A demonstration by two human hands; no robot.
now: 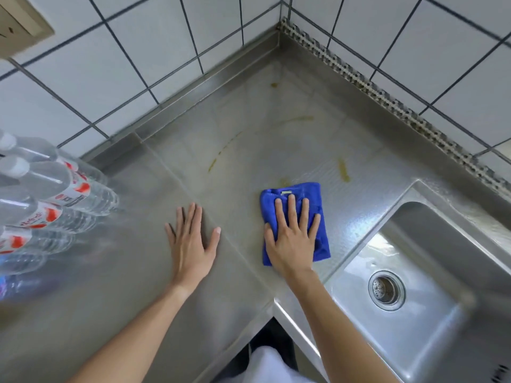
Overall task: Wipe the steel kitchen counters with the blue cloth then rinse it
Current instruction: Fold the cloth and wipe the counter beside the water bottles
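Note:
A folded blue cloth lies flat on the steel corner counter. My right hand presses down on it with straight, spread fingers. My left hand rests flat on the bare steel to the left of the cloth, palm down, fingers straight. Yellowish streaks mark the counter beyond the cloth, toward the corner. The steel sink with its round drain sits at the right.
A pack of clear water bottles with red-and-white labels stands at the left on the counter. White tiled walls enclose the corner behind. The counter's front edge forms an inner corner near my body at the bottom.

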